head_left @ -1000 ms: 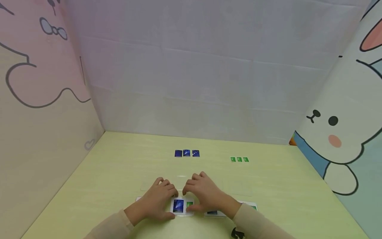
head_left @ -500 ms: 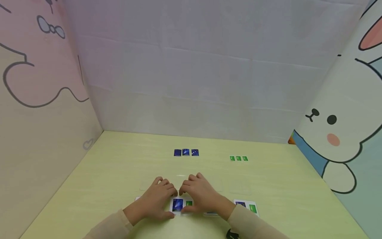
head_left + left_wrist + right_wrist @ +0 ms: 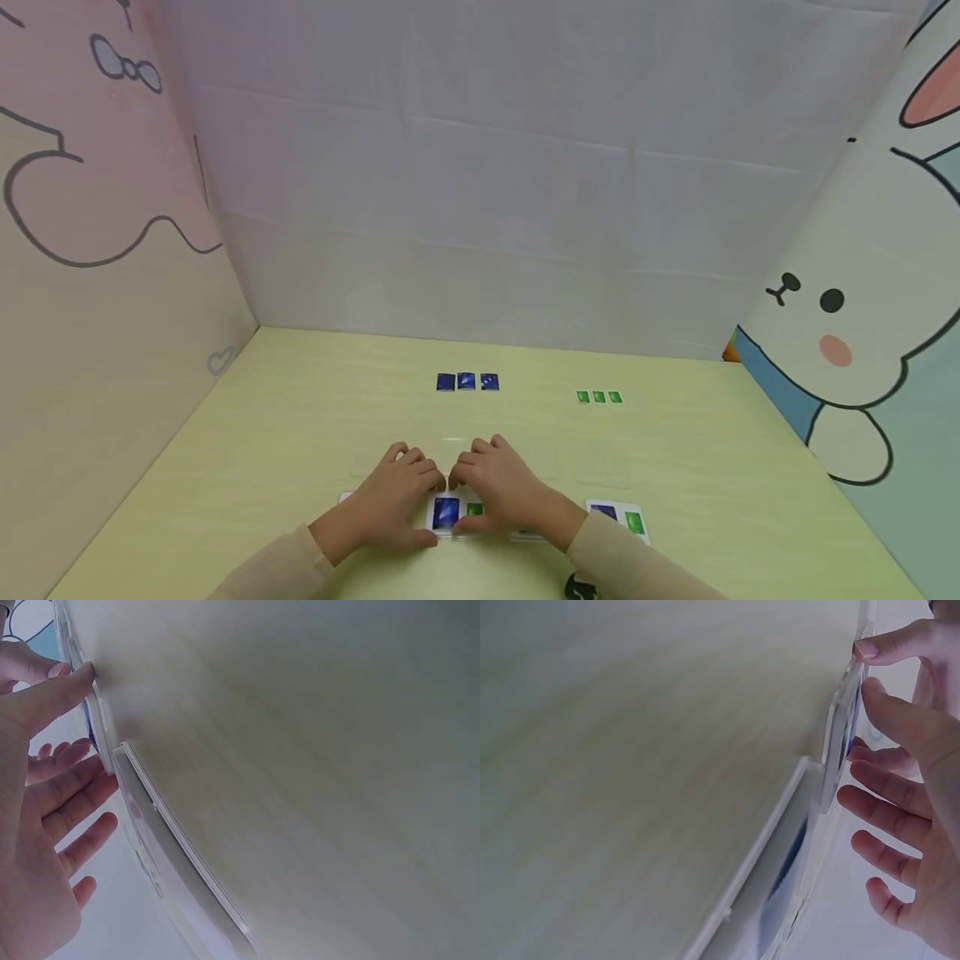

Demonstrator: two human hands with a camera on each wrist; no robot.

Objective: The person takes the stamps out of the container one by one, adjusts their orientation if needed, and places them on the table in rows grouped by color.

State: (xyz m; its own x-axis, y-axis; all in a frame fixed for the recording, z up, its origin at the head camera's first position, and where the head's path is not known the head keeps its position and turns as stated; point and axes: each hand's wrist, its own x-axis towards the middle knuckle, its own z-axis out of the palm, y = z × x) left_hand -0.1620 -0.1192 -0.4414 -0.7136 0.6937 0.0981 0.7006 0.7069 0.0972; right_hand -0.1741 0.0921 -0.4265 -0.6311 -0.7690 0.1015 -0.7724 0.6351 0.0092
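Note:
A white card point(image 3: 463, 502) in a clear case lies at the table's near middle, bearing a blue square sticker point(image 3: 446, 512) and a smaller green sticker point(image 3: 475, 509). My left hand point(image 3: 393, 504) holds the case at its left, thumb on the near edge and fingertips at the far edge; the left wrist view shows the thumb point(image 3: 71, 684) against the rim. Over the card's right part is my right hand point(image 3: 506, 492), its thumb across the lower part of the green sticker. Its other fingers point(image 3: 889, 814) are loosely bent by the far edge.
Another cased card point(image 3: 619, 513) lies to the right; one point(image 3: 527, 536) is mostly hidden under my right wrist, another point(image 3: 345, 497) behind my left. Farther back are blue stickers point(image 3: 467, 382) and green stickers point(image 3: 598, 397). A black object point(image 3: 579, 587) shows by my right sleeve.
My right hand and forearm have shifted slightly left, uncovering more of the right-hand card. The left hand has stayed in place at the case; the view has drifted a little.

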